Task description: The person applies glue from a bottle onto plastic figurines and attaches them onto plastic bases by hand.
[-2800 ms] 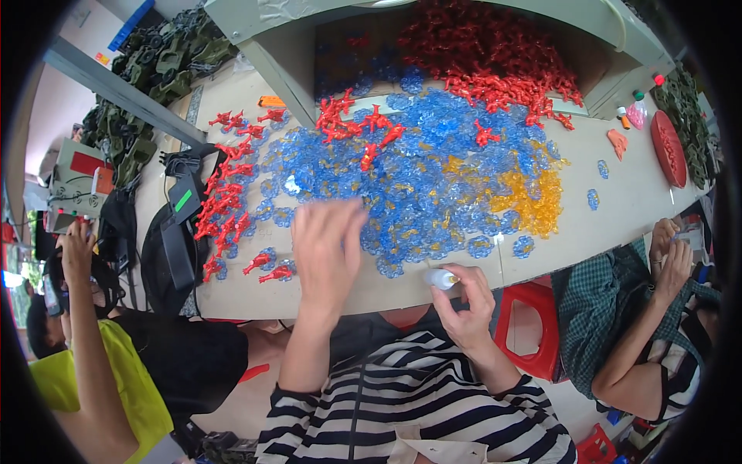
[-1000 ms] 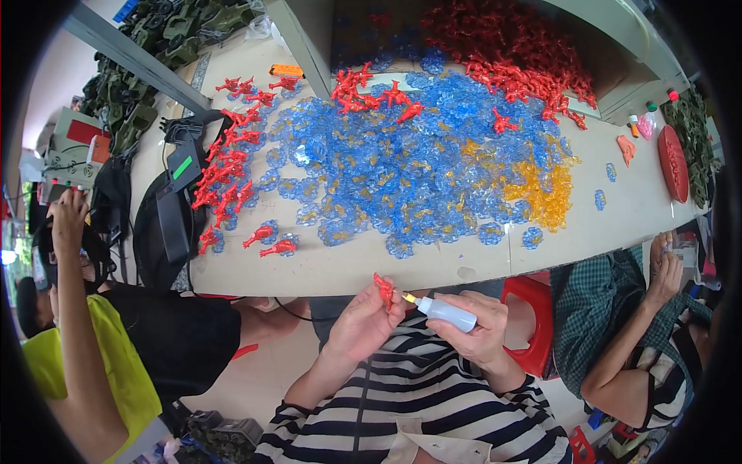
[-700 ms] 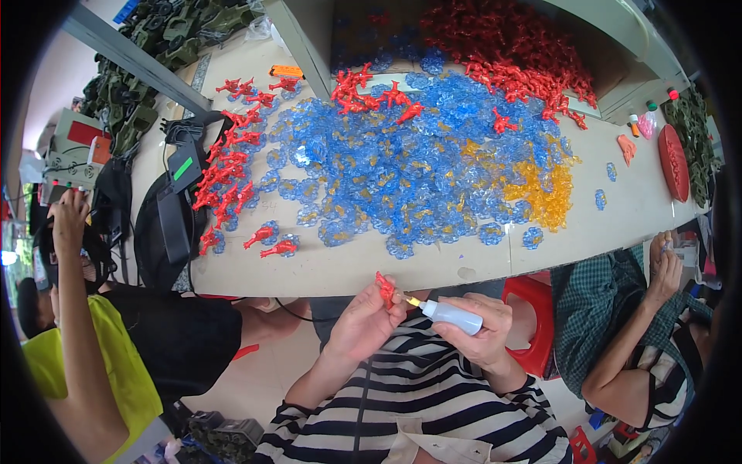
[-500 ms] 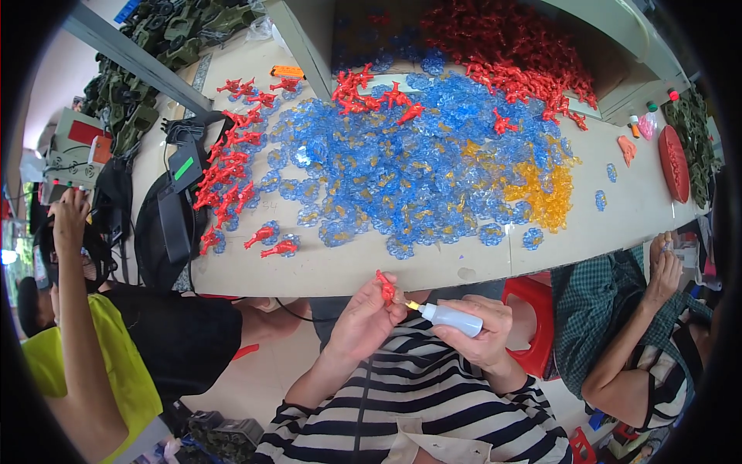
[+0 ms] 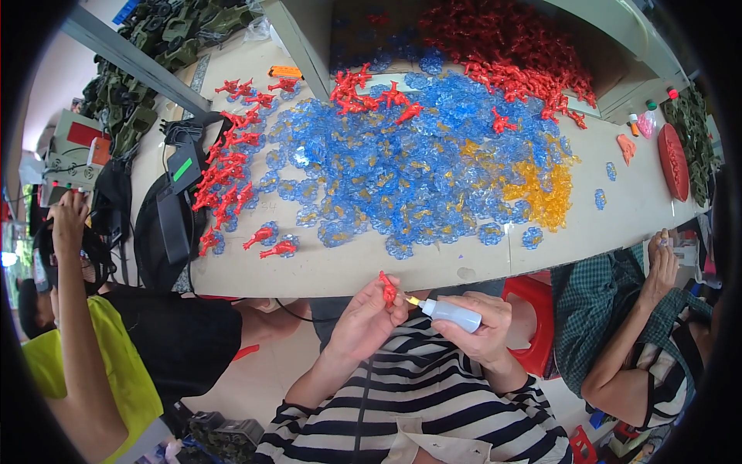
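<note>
Between the fingers of my left hand (image 5: 360, 320) is a small red figure (image 5: 387, 289), held upright just off the table's front edge. My right hand (image 5: 488, 329) grips a white squeeze bottle (image 5: 454, 315) with a yellow tip, which points left at the figure's lower part. Whether tip and figure touch is too small to tell. Across the table (image 5: 433, 267) spreads a large heap of clear blue flower-shaped pieces (image 5: 386, 170). Nearest my left hand lie two red figures on blue pieces (image 5: 278, 248), with more such pairs in a column farther left.
Amber pieces (image 5: 550, 193) lie at the heap's right side. Loose red figures (image 5: 510, 46) fill a bin at the back. Black power adapters with cables (image 5: 176, 220) sit at the left. A red dish (image 5: 674, 164) stands far right. Co-workers sit on both sides.
The bottle's tip has shifted slightly right, away from the red figure, and the figure has turned a little. Both hands keep their holds.
</note>
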`<action>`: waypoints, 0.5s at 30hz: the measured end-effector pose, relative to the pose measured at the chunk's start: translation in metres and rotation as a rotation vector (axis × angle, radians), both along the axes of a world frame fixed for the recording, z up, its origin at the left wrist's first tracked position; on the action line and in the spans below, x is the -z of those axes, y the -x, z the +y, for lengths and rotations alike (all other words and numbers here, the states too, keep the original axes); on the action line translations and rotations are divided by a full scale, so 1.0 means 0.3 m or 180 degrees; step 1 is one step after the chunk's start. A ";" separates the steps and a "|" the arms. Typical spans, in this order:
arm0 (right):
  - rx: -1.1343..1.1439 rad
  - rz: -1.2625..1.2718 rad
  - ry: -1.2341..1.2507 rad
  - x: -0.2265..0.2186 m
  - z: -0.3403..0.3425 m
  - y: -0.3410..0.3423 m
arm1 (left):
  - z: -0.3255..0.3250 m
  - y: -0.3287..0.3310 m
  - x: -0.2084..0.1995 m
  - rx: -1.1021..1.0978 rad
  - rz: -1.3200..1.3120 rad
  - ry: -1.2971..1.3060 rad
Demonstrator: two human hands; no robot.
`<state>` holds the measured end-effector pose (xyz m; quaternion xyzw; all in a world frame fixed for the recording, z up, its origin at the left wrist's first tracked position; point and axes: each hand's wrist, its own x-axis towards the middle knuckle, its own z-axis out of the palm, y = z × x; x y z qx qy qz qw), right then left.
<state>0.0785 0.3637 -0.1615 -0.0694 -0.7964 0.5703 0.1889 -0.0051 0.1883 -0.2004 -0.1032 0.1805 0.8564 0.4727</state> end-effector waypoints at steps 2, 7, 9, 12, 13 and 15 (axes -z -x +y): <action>-0.0067 -0.0100 0.0053 -0.005 0.009 -0.008 | -0.002 -0.001 0.005 -0.0013 -0.0051 0.0022; 0.0422 -0.0288 0.0832 0.011 0.026 -0.031 | -0.007 0.005 0.012 0.0107 -0.0356 -0.0377; 0.0554 -0.0322 0.0830 0.031 0.028 -0.018 | -0.009 0.003 0.007 0.0110 -0.0347 -0.0314; 0.0721 -0.0245 0.0617 0.086 0.038 0.020 | -0.002 -0.001 -0.004 0.0105 -0.0257 -0.0158; 0.0744 -0.0176 0.0144 0.087 0.037 0.038 | -0.002 -0.002 -0.003 0.0056 -0.0163 -0.0047; 0.0793 -0.0080 -0.0252 0.102 0.024 0.069 | -0.004 -0.004 0.002 0.0073 -0.0097 -0.0056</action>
